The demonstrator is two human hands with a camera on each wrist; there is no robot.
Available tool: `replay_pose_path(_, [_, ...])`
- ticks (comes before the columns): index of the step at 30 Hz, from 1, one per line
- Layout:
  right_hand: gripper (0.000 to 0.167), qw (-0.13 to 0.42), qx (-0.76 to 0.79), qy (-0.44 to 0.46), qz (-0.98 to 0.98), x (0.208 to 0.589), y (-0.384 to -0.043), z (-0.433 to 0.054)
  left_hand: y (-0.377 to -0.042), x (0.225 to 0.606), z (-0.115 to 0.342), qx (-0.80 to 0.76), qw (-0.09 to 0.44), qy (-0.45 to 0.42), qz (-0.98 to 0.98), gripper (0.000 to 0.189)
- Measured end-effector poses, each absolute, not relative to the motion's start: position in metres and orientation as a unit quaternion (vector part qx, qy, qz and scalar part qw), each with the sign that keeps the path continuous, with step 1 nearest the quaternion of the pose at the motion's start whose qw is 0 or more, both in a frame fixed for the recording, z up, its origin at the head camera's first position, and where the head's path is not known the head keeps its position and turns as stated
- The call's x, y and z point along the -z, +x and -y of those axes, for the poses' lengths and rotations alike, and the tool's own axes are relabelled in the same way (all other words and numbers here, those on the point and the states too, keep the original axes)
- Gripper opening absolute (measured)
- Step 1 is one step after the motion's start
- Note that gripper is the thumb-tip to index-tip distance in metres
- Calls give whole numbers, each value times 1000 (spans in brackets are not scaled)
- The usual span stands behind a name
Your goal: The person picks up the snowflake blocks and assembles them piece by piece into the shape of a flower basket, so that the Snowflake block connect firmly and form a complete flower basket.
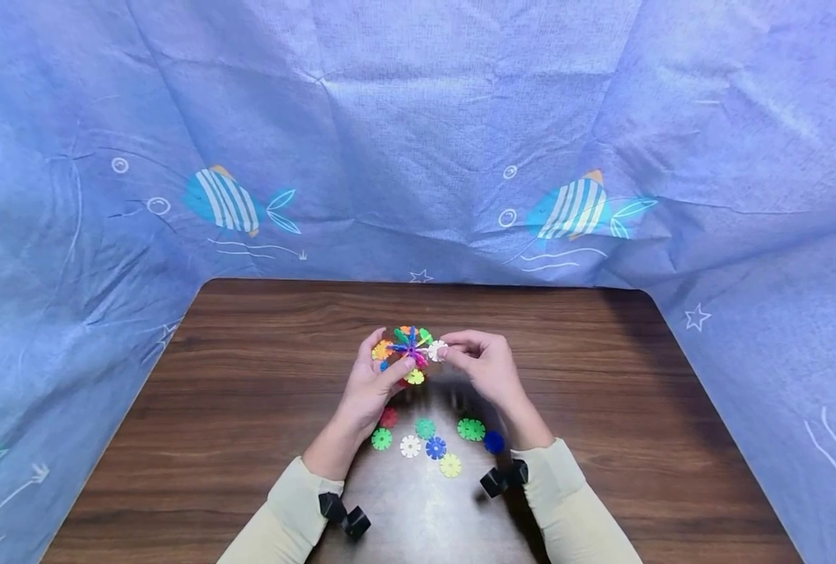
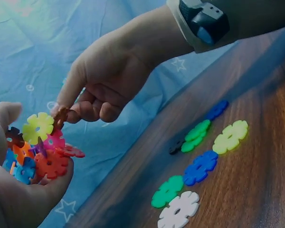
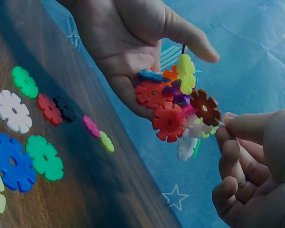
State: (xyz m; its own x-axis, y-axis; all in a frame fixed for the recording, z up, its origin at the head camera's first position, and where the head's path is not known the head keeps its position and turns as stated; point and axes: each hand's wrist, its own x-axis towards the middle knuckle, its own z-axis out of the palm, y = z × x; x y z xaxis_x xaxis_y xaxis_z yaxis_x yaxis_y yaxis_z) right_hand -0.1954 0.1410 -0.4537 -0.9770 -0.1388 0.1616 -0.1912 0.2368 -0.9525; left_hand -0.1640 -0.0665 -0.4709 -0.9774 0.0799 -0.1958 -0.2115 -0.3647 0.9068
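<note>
Cradling hand: my left hand (image 1: 367,385) gripped the cluster (image 1: 411,348) of slotted flower discs between thumb and fingers.
Cluster: I held it raised over the middle of the wooden table (image 1: 248,392); orange, red, yellow, pink, green and blue discs stood out round a purple core.
Pinching hand: my right hand (image 1: 490,366) was at the cluster's right side, thumb and fingertips closed on a white disc (image 1: 437,350) at its edge.
Brown disc (image 3: 205,108): this showed just beside my right fingertips in both wrist views; pieces overlapped there, so I could not fairly tell whether the white disc was slotted into anything.
Loose discs: on the table nearer me lay a red disc (image 1: 389,417) and a green disc (image 1: 381,439) by my left forearm, then white, teal, blue and yellow ones, then an overlapping green pair (image 1: 471,429) with a dark blue disc (image 1: 494,442) just beside it.
Black disc (image 3: 64,109): it lay against the red one.
Sleeves: mine were pale (image 1: 284,501), a small black device (image 1: 343,517) at each wrist.
Cloth: blue (image 1: 418,141), printed with striped fish, it hung behind the table.
</note>
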Motion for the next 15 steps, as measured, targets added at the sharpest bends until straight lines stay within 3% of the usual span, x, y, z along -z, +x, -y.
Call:
replay_pose_path(6, [27, 4, -629, 89, 772, 454, -194, -140, -165, 470, 68, -869, 74, -69, -485, 69])
replay_pose_path(15, [29, -1, -635, 97, 766, 452, -191, -136, -164, 470, 66, -886, 70, -78, -453, 71])
